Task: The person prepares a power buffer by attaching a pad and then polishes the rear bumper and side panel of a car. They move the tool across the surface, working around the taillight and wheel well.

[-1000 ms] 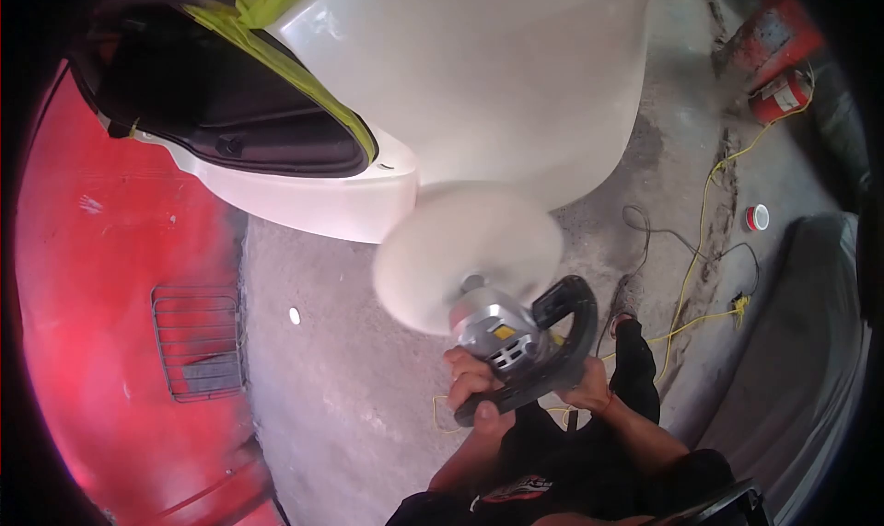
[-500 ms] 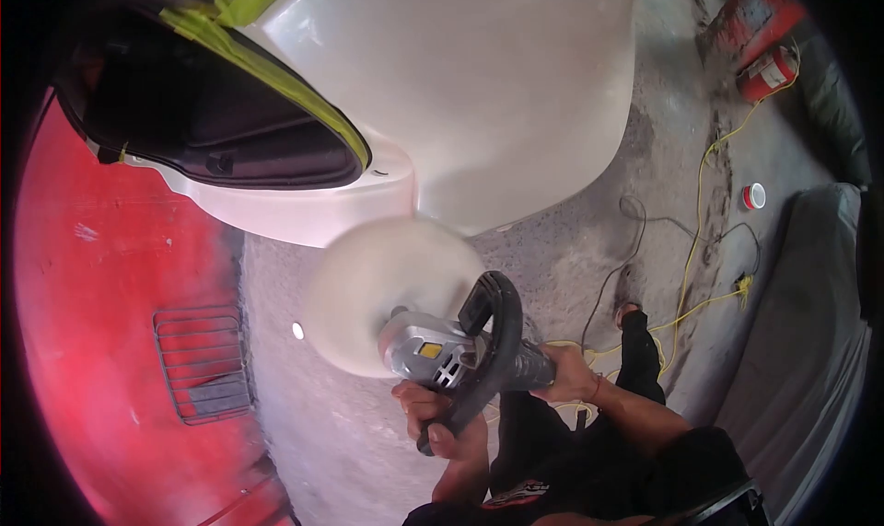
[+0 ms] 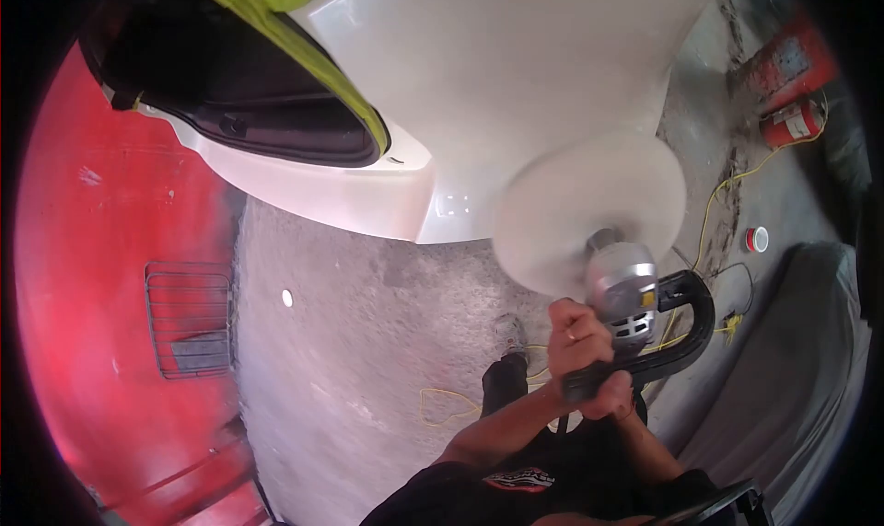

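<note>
A power polisher (image 3: 624,296) has a silver body, a black loop handle (image 3: 686,328) and a blurred, spinning white pad (image 3: 589,213). The pad lies against the lower right part of a glossy white car body panel (image 3: 497,75). My left hand (image 3: 575,337) grips the black handle just below the silver head. My right hand (image 3: 612,399) closes around the polisher's rear grip, partly hidden behind the left hand. Yellow-green masking tape (image 3: 318,61) runs along the panel's edge beside a dark opening (image 3: 230,93).
Below is a grey concrete floor (image 3: 368,323). A red surface (image 3: 83,250) with a wire rack (image 3: 189,319) is at the left. A yellow cord (image 3: 714,195), a tape roll (image 3: 757,239) and a red fire extinguisher (image 3: 790,124) lie at the right, beside a grey cover (image 3: 801,360).
The polisher and both hands swung from the panel's lower left edge to the right and upward. The pad now rests on the panel's right side.
</note>
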A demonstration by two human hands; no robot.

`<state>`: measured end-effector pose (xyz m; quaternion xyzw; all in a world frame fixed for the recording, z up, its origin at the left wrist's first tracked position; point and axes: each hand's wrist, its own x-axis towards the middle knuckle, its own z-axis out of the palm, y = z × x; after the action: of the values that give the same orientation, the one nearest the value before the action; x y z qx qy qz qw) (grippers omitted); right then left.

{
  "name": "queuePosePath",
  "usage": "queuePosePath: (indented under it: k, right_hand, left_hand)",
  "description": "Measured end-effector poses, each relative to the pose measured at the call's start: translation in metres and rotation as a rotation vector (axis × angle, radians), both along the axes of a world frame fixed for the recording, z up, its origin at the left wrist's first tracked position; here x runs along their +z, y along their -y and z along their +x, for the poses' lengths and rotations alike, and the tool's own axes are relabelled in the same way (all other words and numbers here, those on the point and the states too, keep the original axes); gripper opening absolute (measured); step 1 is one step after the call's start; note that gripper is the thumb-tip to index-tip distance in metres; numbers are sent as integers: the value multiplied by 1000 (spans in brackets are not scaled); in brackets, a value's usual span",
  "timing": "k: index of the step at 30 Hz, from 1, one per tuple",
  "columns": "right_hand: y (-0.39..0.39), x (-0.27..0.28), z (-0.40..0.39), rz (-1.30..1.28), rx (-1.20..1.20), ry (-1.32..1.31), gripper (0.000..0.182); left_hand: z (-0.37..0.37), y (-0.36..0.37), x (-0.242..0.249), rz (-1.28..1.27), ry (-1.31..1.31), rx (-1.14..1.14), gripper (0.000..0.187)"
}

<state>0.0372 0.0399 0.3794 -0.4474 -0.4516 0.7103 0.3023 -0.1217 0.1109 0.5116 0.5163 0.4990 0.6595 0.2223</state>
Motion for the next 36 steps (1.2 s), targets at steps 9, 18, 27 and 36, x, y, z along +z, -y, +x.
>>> queuePosePath:
  k: [9, 18, 27, 36]
  right_hand:
    - [13, 18, 11, 147, 161, 313, 46]
    - [15, 14, -24, 276, 301, 466, 52]
    - [2, 29, -37, 333, 383, 467, 54]
    - [-3, 32, -48, 361, 440, 471, 54]
  left_hand:
    - [-18, 49, -15, -24, 60, 116, 32]
    - [-62, 91, -25, 42, 133, 414, 42]
    - [-72, 116, -35, -26, 207, 592, 48]
    - [-77, 116, -30, 15, 251, 643, 45]
